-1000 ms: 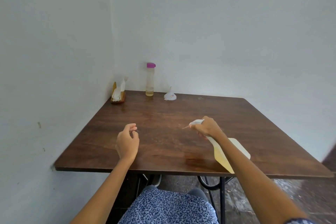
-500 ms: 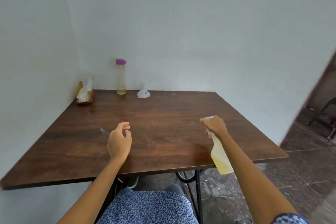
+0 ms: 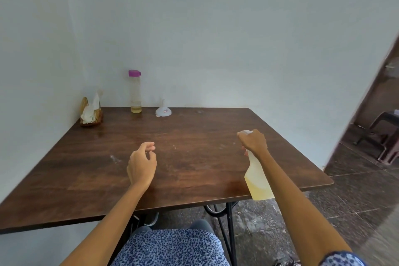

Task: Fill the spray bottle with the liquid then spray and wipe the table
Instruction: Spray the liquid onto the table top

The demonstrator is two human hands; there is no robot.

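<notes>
My right hand [image 3: 254, 142] grips the head of a white spray bottle [image 3: 257, 180] holding pale yellow liquid, nozzle pointing left over the right side of the dark wooden table [image 3: 194, 149]. My left hand [image 3: 141, 163] hovers over the table's middle, fingers loosely curled and apart, holding nothing. A tall clear bottle with a purple cap [image 3: 135, 91] and a little yellow liquid at its bottom stands at the back edge. A white funnel [image 3: 163, 110] rests upside down beside it. A wooden holder with white tissues [image 3: 90, 112] sits in the back left corner.
Pale walls close off the table's left and far sides. A few small wet specks [image 3: 114, 157] lie on the tabletop near my left hand. Dark tiled floor and a doorway with a chair [image 3: 384, 134] open to the right.
My right hand with the spray bottle has moved from the table's middle to its right side. The camera view turned right. My left hand has barely shifted.
</notes>
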